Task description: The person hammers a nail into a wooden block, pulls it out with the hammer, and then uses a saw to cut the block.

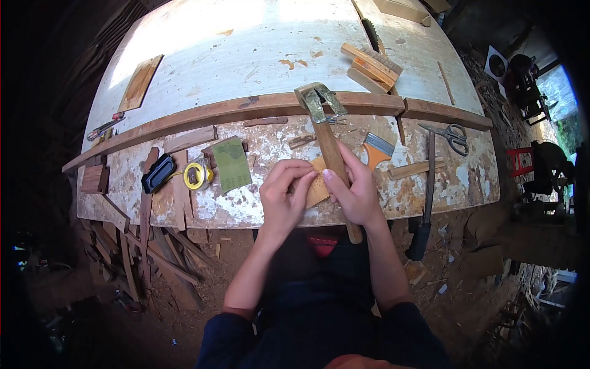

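- I see my right hand (356, 190) wrapped round the wooden handle of a hammer (329, 141), head lying up on the workbench (258, 55)
- My left hand (284, 195) is pinched shut on a small tan wood piece (317, 184), pressed against the handle between both hands
- Just right of the hands: orange scraper (376, 150), scissors (453, 136) further right
- Left of the hands: green sandpaper pad (232, 163), yellow tape measure (196, 175), black case (158, 173)
- Wire brush (372, 64) sits further back
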Demonstrator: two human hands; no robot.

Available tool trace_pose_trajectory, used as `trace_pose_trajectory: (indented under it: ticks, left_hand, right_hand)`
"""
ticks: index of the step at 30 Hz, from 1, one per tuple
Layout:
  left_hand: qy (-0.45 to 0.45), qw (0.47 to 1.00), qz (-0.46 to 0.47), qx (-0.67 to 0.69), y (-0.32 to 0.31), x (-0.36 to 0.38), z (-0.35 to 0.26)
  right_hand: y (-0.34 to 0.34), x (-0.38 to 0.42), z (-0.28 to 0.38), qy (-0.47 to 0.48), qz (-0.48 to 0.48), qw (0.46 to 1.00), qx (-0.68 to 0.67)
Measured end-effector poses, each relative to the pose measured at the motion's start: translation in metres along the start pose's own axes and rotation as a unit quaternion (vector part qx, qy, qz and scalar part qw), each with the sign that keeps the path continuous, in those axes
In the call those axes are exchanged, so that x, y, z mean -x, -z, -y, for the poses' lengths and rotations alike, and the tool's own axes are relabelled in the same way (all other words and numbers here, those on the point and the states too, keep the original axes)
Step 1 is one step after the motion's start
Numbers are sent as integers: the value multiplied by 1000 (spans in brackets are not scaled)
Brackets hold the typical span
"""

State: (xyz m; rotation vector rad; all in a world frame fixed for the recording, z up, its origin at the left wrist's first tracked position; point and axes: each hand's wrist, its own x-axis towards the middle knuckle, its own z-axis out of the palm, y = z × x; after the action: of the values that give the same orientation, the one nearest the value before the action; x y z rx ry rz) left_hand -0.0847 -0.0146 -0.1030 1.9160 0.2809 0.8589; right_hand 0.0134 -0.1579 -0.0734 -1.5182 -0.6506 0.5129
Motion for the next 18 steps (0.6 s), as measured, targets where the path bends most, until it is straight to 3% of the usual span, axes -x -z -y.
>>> trace_pose_trajectory:
  ticks: [1, 4, 7, 13, 16, 18]
  left_hand:
    - [18, 1000, -3, 11, 0, 0, 0]
    - [-78, 996, -2, -36, 1, 1, 1]
    - [-113, 992, 2, -47, 0, 1, 5]
    - [-8, 1000, -3, 5, 3, 2, 2]
    - [-79, 996, 5, -37, 3, 3, -2]
    - [-81, 996, 19, -30, 7, 2, -3]
  right_hand:
    - [0, 0, -1, 4, 0, 1000, 4]
    - [0, 0, -1, 4, 6, 1000, 15]
    - [1, -2, 2, 22, 12, 999, 43]
    - [2, -7, 3, 46, 28, 995, 80]
    - [2, -7, 7, 31, 31, 996, 80]
    - [3, -8, 9, 26, 40, 996, 80]
